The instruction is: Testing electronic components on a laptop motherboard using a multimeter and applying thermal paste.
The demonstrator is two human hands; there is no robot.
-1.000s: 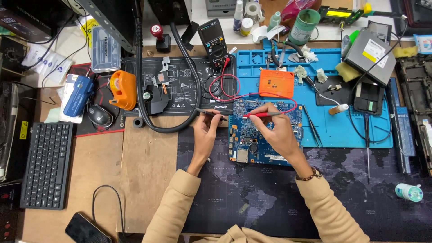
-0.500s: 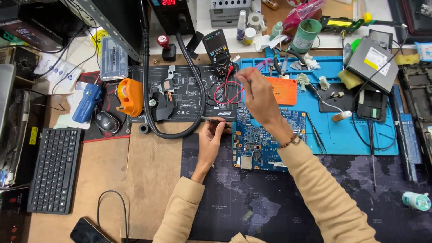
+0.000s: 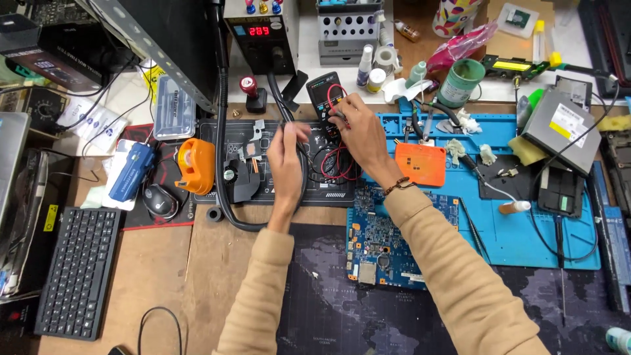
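My right hand [image 3: 360, 135] reaches over the far part of the bench, its fingertips pinched on the dial of a black multimeter [image 3: 323, 92]. Red and black test leads [image 3: 338, 164] lie looped just under that hand. My left hand [image 3: 286, 158] hovers over the black work mat [image 3: 263, 190], fingers closed round a thin black probe [image 3: 289, 123]. A blue circuit board [image 3: 388, 246] lies below both hands, partly under my right forearm. I cannot see the red probe.
An orange square pad [image 3: 422, 164] sits on the blue repair mat [image 3: 526, 223]. At the left are an orange tape dispenser [image 3: 196, 164], mouse [image 3: 160, 200] and keyboard [image 3: 79, 269]. A soldering station [image 3: 259, 33], green tub [image 3: 463, 82] and optical drive [image 3: 565, 128] stand behind.
My right hand left the circuit board and moved up to the multimeter dial. My left hand rose from the board's edge onto the black mat. The view shifted towards the back.
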